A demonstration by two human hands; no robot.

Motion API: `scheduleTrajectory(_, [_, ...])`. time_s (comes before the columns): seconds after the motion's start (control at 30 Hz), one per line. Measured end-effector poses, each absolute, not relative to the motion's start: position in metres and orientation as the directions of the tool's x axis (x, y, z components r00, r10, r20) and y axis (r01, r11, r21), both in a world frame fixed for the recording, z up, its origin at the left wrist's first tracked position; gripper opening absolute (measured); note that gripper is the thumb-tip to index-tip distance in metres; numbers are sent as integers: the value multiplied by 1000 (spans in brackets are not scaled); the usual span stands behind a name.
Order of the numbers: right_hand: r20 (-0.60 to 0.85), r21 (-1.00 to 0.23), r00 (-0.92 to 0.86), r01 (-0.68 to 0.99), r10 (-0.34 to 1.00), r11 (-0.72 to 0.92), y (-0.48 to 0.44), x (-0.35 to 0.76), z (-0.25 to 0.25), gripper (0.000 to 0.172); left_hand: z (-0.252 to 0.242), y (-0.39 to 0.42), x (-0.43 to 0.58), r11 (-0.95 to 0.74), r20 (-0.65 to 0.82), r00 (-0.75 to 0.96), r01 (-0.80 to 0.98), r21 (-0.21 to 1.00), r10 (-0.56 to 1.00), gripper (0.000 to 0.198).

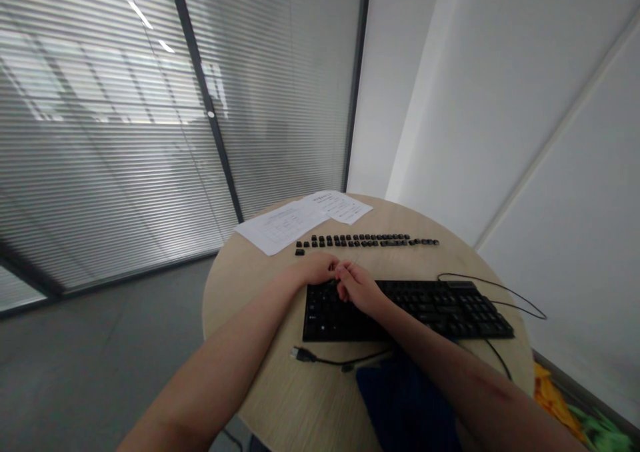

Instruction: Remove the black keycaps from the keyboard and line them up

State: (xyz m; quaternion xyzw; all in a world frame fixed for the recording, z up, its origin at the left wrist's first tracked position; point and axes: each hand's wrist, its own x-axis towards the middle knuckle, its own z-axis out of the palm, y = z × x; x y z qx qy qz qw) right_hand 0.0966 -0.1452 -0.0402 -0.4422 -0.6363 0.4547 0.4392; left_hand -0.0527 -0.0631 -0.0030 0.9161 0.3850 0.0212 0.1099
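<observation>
The keyboard [450, 313] is laid flat on the table [300, 402], its upper-left corner covered by the left hand [319, 268] and right hand [357, 288], fingers curled, though how tightly or on what cannot be told; loose keys [350, 244] are rowed beyond, presumably for order.

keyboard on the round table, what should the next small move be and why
I'd probably part the left hand and right hand slightly: their fingers meet over the left end of the keyboard, hiding whatever they may hold. Loose keycaps lie in rows beyond, so a small one could be between them, though I can't tell.
</observation>
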Motion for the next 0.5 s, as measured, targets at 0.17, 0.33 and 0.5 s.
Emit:
scheduleTrajectory(0.17, [132, -975, -215, 149, 968, 166, -146, 96, -37, 39, -3, -62, -53, -681, -51, 703, 702, 209, 709, 23])
scheduleTrajectory(0.33, [157, -965, -225, 173, 962, 198, -147, 96, -36, 38, -3, -63, -52, -668, -56, 691, 714, 210, 721, 20])
scheduleTrajectory(0.5, [186, -957, -221, 181, 957, 228, -145, 97, -39, 37, -4, -62, -52, -677, -51, 703, 700, 228, 710, 20])
